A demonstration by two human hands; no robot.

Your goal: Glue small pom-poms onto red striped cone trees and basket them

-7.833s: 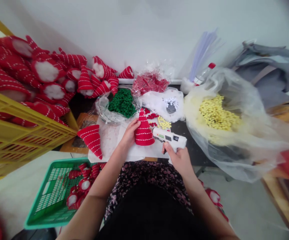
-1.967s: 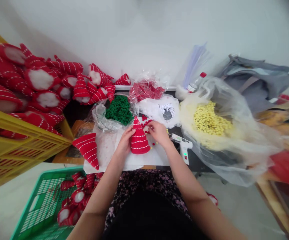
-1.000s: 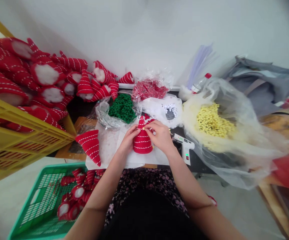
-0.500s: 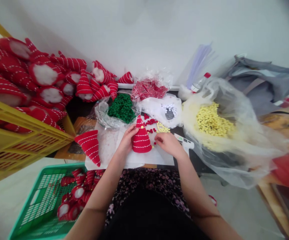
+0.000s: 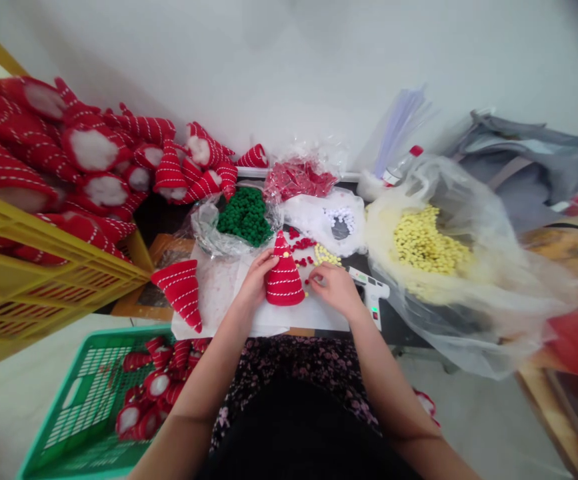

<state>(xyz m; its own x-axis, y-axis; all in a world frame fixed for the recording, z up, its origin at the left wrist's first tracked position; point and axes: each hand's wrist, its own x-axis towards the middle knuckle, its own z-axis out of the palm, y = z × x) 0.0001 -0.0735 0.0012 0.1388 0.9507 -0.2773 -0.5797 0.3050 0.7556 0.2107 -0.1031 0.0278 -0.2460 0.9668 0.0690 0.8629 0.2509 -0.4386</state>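
Note:
My left hand grips a red cone-shaped plush hat with white dashed stripes by its left side. A yellow pom-pom sits near the hat's tip. Just right of the hat, my right hand is closed in a pinch, with a small red pom-pom at its fingertips. Loose red pom-poms and yellow pom-poms lie on the white paper beyond it. By my right wrist lies a white glue gun with a green light.
Another striped hat lies at left. Bags of green pom-poms, white pom-poms and yellow pom-poms line the back and right. A yellow crate of stuffed hats stands left; a green basket sits below.
My right hand has moved slightly toward the hat, and the red pom-pom at its fingertips has shifted left. More of the glue gun shows. My left hand keeps its hold.

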